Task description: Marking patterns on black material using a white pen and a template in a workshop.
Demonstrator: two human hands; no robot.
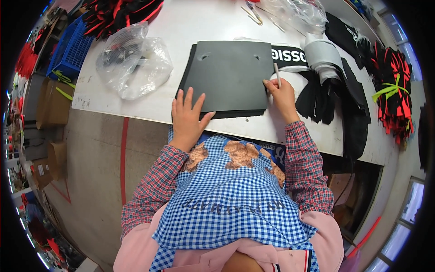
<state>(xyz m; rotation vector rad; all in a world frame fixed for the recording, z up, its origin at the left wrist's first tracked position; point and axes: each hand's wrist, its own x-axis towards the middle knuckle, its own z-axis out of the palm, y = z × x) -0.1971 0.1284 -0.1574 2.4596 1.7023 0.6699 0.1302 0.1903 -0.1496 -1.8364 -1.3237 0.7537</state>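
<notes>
A dark grey rectangular sheet (233,75) lies flat on black fabric pieces (186,75), which show past its left and lower edges. Two small cut-outs sit near its upper corners. My left hand (187,120) rests with fingers spread over the lower left corner of the sheet and the black pieces. At the sheet's right edge, my right hand (282,96) is closed around a slim whitish pen-like stick (277,74), held nearly upright. Its lower end is hidden by the fingers. Just beyond lies a black strip with white lettering (290,55).
The white table (97,97) carries a clear plastic bag (134,63) at left and rolled black and white bands (322,59) at right. Several thin sticks (252,16) lie at the far side. Red and black bundles (393,90) hang at right. A blue crate (72,47) stands left.
</notes>
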